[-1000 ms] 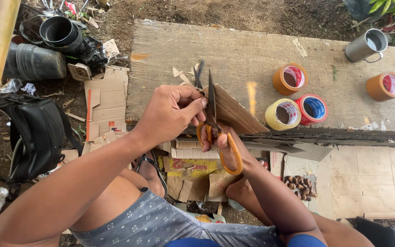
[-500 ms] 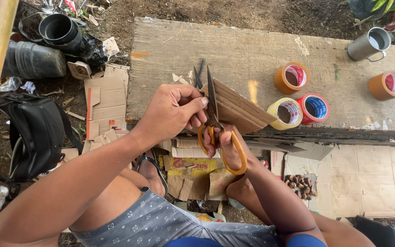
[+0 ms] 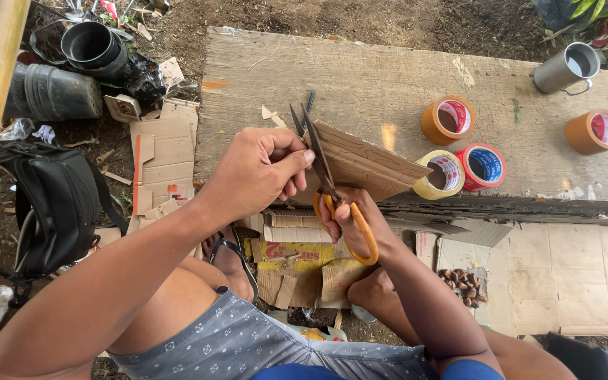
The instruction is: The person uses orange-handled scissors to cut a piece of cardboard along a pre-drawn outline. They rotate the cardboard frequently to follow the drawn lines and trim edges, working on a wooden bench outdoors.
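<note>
From the head camera, looking down, the piece of cardboard [image 3: 364, 163] lies just to the right of the left hand [image 3: 258, 176] and just above and beyond the right hand [image 3: 350, 222], so both hands meet at its near left corner. The cardboard's long axis runs from that corner out to the right and slightly toward the person, ending in a point close to the yellow tape roll [image 3: 439, 174]; it is tilted up off the wooden plank [image 3: 388, 77] rather than lying flat on it. The left hand is curled nearly closed, thumb and fingertips pinching the cardboard's left edge, with its forearm coming in from the lower left. The right hand is closed through the orange loops of the scissors [image 3: 328, 183], fingers wrapped round the handles, its forearm rising from below. The scissors' long axis points up and away from that hand, leaning a little left; the dark blades stand slightly parted and cross the cardboard's left edge right beside the left thumb, tips past the top of the sheet. The right hand is the nearer one to the cut line; the left sits touching the sheet just beside the blades. Farther right of both hands sit a red tape roll [image 3: 483, 165], a brown tape roll [image 3: 448, 119] and another brown roll [image 3: 594, 131], with a metal mug [image 3: 568, 68] beyond. Well left of the left arm lies a black bag [image 3: 54, 211].
</note>
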